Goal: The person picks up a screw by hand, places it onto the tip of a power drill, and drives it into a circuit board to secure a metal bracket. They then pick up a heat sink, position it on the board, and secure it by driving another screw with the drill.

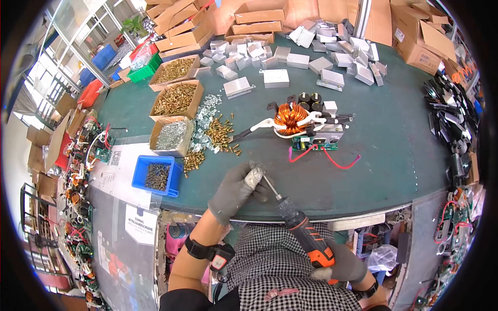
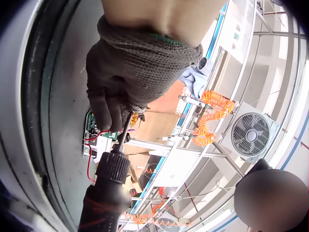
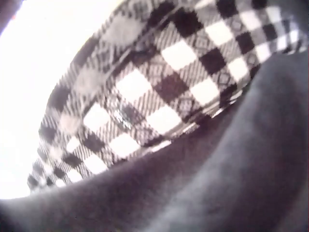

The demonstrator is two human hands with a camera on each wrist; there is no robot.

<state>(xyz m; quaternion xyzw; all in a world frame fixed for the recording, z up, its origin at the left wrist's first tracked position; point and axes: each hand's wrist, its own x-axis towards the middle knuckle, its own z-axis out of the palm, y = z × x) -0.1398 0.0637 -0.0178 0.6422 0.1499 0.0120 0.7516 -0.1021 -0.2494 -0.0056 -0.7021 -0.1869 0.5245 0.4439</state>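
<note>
My right hand (image 1: 346, 263), in a dark grey glove, grips a black-and-orange electric screwdriver (image 1: 303, 230) in front of the checked apron. Its long bit (image 2: 126, 126) points up and left to the fingertips of my gloved left hand (image 1: 234, 192). Thumb and fingers of the left hand pinch a small silvery piece (image 1: 253, 164) by the bit's tip; its kind is mostly hidden by the glove. Beyond the hands sits a circuit assembly (image 1: 316, 140) with a copper-wound coil (image 1: 290, 119), black capacitors and red wires. The right wrist view holds mainly apron cloth (image 3: 145, 96) and glove.
Left of the assembly lie loose brass screws (image 1: 219, 132) and clear clips (image 1: 203, 122). Cardboard boxes of screws (image 1: 177, 99) and a blue bin (image 1: 136, 179) of dark screws stand beside them. Silver heatsinks (image 1: 276, 79) cover the back. Black parts (image 1: 454, 124) pile up at the right edge.
</note>
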